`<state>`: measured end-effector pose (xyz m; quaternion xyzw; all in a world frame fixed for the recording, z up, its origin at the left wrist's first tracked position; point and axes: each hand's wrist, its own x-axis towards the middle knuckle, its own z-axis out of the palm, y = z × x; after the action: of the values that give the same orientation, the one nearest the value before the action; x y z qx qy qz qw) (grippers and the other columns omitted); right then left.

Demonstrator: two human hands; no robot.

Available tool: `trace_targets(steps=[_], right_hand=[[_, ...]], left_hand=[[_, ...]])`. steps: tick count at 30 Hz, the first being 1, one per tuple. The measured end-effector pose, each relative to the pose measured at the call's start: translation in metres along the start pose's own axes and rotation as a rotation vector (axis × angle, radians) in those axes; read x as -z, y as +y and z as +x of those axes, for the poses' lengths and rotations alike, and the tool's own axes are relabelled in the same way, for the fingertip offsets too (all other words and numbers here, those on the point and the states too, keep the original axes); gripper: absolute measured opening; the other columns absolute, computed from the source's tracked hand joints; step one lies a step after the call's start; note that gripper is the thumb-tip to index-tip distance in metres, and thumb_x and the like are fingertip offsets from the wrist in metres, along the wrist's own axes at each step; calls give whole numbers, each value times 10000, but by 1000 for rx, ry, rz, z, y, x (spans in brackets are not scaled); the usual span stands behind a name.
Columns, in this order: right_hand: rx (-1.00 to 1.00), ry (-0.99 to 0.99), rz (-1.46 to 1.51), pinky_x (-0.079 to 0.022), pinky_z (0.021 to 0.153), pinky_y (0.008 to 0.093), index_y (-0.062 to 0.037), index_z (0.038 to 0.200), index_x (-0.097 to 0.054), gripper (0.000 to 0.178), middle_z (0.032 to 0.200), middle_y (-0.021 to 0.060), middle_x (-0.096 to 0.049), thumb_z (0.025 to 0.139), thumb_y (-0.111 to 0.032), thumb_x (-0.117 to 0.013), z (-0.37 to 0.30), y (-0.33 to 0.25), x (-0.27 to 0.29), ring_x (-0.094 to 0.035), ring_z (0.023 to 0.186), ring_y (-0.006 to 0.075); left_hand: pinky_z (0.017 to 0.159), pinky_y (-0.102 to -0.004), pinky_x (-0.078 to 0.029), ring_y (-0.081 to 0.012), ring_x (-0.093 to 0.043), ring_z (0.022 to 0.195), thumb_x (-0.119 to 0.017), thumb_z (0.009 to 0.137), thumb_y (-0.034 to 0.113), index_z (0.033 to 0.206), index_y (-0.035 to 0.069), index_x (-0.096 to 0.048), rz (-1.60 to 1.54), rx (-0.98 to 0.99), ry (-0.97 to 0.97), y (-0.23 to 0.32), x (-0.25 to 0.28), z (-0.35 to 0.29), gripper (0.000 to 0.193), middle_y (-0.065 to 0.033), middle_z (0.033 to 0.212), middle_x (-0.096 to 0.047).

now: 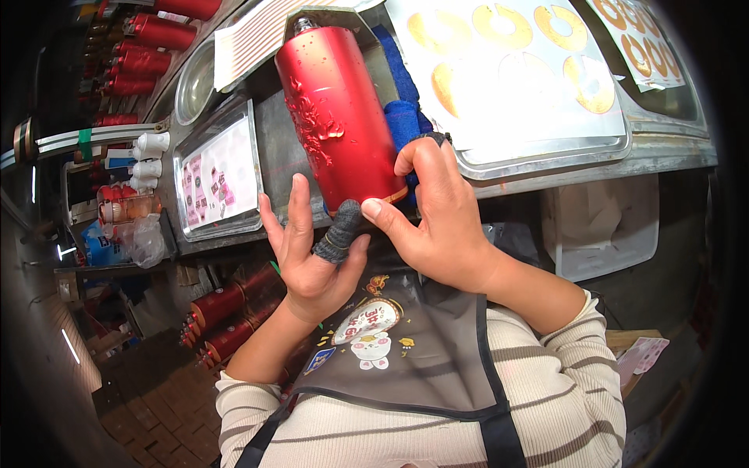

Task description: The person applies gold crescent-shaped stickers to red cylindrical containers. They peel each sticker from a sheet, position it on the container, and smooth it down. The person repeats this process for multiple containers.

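A shiny red bottle (335, 109) with a raised pattern and water drops lies with its neck away from me and its base toward me. A thin gold band (398, 195) shows along its near edge. My left hand (306, 269) has its fingers spread, and the grey fabric cover (339, 234) on its index finger meets the bottle's base. My right hand (449, 226) sets its thumb at the base rim, its other fingers bent beside the bottle; a dark cover shows at one fingertip. Against the bottle's right side rests a rolled blue cloth (402, 121).
On the right, a metal tray (538, 168) carries a white sheet with gold ring-shaped pieces. Another tray (256, 148) with pink prints lies left, near a metal bowl (187, 101). Red bottles (160, 31) line the far left; a white bin (612, 246) stands below the bench.
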<state>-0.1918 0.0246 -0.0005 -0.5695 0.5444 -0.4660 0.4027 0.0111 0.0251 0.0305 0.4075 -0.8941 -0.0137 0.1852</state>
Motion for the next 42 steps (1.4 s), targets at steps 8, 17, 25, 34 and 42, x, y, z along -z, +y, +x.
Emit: trace_targets(steps=[8,17,25,34,42], right_hand=[[-30,-2,141,-498,715,432,-52,1096,-489,302,979,169,-535,887,-181,-665,0,3,1,-592,816,352],[-160,25,476,-456,722,284,-23,1136,-577,229,997,94,-548,909,-4,-553,-10,20,7,-539,773,145],[302,142,43,-417,542,275,-26,1054,-655,224,814,62,-628,841,39,-625,-27,28,13,-541,591,134],[218,6,4,-386,494,220,16,997,-666,167,732,45,-613,844,59,-616,-38,16,1,-525,531,70],[152,30,-13,-431,515,225,-1,1005,-664,164,713,52,-626,844,23,-650,-45,21,-9,-560,523,90]], left_hand=[[1118,-708,-153,-496,-538,1276,-830,672,131,939,38,-712,66,-83,11,4,3,20,307,-360,1463,-437],[1076,-753,-188,-479,-470,1335,-824,675,204,964,102,-711,171,-258,-107,11,16,57,326,-209,1395,-561],[1150,-676,-97,-413,-365,1449,-867,643,152,1468,65,-485,64,-82,32,-3,2,54,914,-246,1562,-367],[1125,-663,-239,-460,-478,1343,-801,766,207,1379,-60,-486,31,-113,206,-9,-25,46,738,-235,1428,-528],[1171,-641,-164,-426,-547,1265,-770,854,243,1489,-76,-325,-357,136,312,-32,-55,-1,838,-255,1449,-493]])
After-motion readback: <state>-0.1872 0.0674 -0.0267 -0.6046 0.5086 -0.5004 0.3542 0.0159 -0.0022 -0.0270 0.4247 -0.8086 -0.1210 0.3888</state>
